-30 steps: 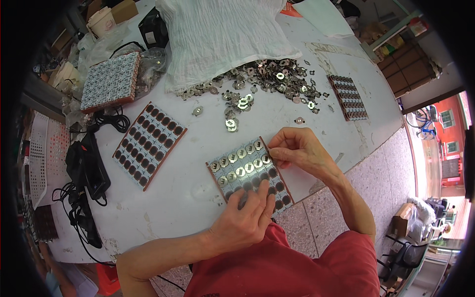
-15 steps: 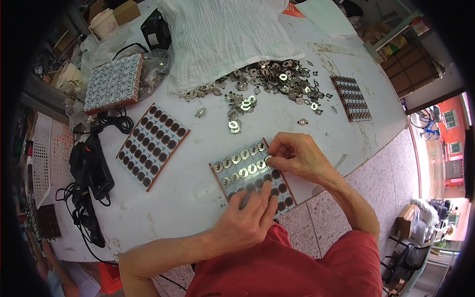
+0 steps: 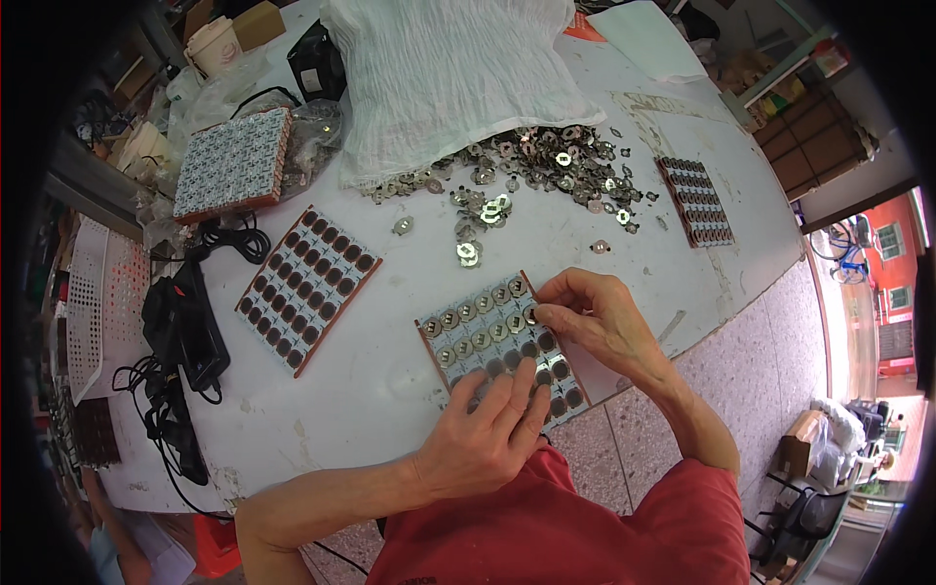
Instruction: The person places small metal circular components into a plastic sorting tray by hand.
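Note:
A circuit board panel (image 3: 456, 345) with rows of round pads lies in front of me near the table's front edge. Thin, round metal clips fill its two far rows; dark round pads show in the nearer rows. My left hand (image 3: 487, 419) rests over the panel's near left part, fingers spread and covering some pads. At the panel's right edge, my right hand (image 3: 597, 317) pinches a metal clip (image 3: 531, 315) at the right end of the second row. The fingertips partly hide that clip.
Beyond the panel, loose metal clips (image 3: 561, 161) spill from a white woven sack (image 3: 444, 78). Another panel (image 3: 310, 288) lies to the left, and one with clips (image 3: 694, 202) at the far right. Stacked panels (image 3: 234, 161), black power adapters (image 3: 185, 327) and a white basket (image 3: 107, 302) stand left.
The whole view has shifted slightly. Both hands stay almost in place, with the right fingertips still at the right end of the second row.

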### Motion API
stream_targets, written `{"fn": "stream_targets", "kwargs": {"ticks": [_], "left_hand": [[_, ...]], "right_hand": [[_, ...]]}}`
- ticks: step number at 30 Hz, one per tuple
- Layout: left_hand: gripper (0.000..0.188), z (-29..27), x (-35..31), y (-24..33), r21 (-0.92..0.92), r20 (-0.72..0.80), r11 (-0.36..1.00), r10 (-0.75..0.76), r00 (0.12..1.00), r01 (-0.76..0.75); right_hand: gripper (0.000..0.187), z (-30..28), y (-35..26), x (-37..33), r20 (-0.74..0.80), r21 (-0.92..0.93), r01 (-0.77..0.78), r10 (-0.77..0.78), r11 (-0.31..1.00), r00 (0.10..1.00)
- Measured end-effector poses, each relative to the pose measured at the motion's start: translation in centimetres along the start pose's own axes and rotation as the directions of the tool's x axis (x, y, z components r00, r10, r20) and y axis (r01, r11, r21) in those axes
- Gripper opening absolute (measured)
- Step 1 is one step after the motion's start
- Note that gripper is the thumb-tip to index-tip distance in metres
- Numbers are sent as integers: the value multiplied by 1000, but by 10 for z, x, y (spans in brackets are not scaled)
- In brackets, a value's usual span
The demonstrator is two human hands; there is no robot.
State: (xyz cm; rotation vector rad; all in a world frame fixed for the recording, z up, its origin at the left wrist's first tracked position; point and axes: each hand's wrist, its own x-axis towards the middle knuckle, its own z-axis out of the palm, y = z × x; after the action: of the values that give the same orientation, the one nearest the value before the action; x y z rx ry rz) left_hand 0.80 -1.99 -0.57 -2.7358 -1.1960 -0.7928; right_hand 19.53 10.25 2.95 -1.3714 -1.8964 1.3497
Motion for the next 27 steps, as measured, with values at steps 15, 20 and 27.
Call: {"fn": "stream_targets", "kwargs": {"ticks": [15, 20, 27], "left_hand": [[37, 2, 2, -1, 50, -119, 999, 8, 993, -2], [39, 3, 2, -1, 25, -91, 998, -47, 995, 49], [55, 4, -3, 2, 18, -29, 997, -71, 997, 71]], "right_hand": [[18, 8, 3, 3, 122, 581, -218, 182, 784, 976], [21, 10, 4, 13, -11, 449, -122, 142, 885, 990], [20, 9, -3, 14, -111, -127, 74, -88, 989, 990]]}}
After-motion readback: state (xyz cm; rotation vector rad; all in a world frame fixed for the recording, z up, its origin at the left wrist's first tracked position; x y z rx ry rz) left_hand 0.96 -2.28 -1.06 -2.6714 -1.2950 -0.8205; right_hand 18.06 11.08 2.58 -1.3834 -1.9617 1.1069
